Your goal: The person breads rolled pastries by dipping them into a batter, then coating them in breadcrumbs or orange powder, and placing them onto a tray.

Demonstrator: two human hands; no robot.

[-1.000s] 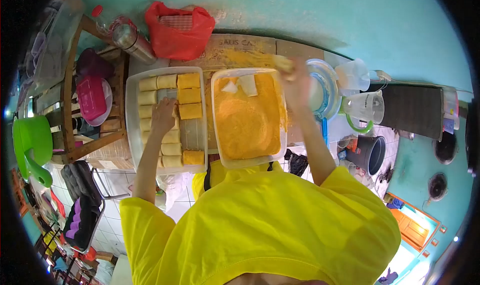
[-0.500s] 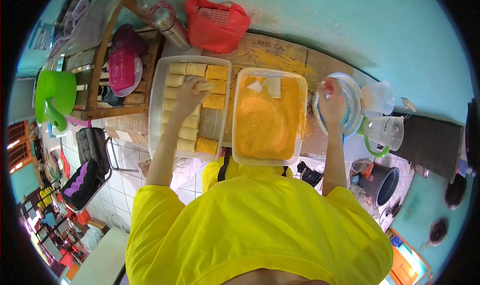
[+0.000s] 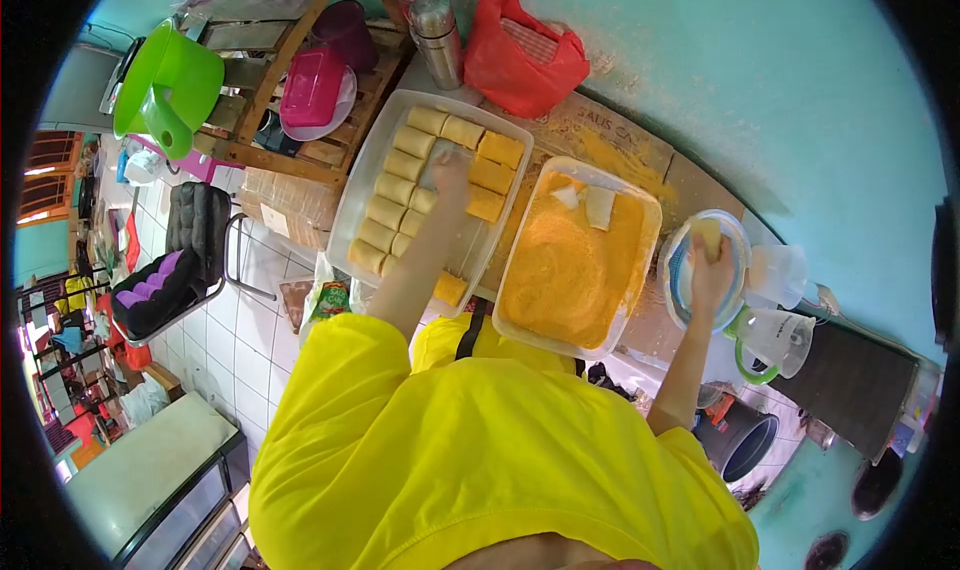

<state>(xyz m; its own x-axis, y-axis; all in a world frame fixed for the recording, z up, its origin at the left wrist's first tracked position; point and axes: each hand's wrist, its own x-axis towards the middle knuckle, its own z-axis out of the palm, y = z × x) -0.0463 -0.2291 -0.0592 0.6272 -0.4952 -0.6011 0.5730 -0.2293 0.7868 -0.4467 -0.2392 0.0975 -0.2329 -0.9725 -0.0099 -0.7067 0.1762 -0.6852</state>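
Note:
My left hand [image 3: 451,173] reaches into the translucent tray [image 3: 345,205], between pale rolls [image 3: 397,190] on the left and orange-coated pieces [image 3: 490,176] on the right. Its fingers are blurred, and whether they hold anything cannot be made out. My right hand [image 3: 711,267] is closed on a pale yellow roll [image 3: 706,235] above a round white-rimmed bowl [image 3: 742,252]. Between my hands stands a rectangular container [image 3: 655,232] of orange crumbs [image 3: 560,270], with two whitish pieces [image 3: 600,208] lying near its far end.
A red plastic bag [image 3: 520,65] and a metal flask [image 3: 437,45] stand behind the tray. Clear plastic jugs [image 3: 775,340] are right of the bowl. A wooden rack [image 3: 270,155] holds a pink container [image 3: 312,88] at left. A dark bin [image 3: 737,438] stands below the table.
The view has turned and shifted. My left hand no longer shows the pale roll it held before. A pale yellow roll now shows in my right hand over the bowl.

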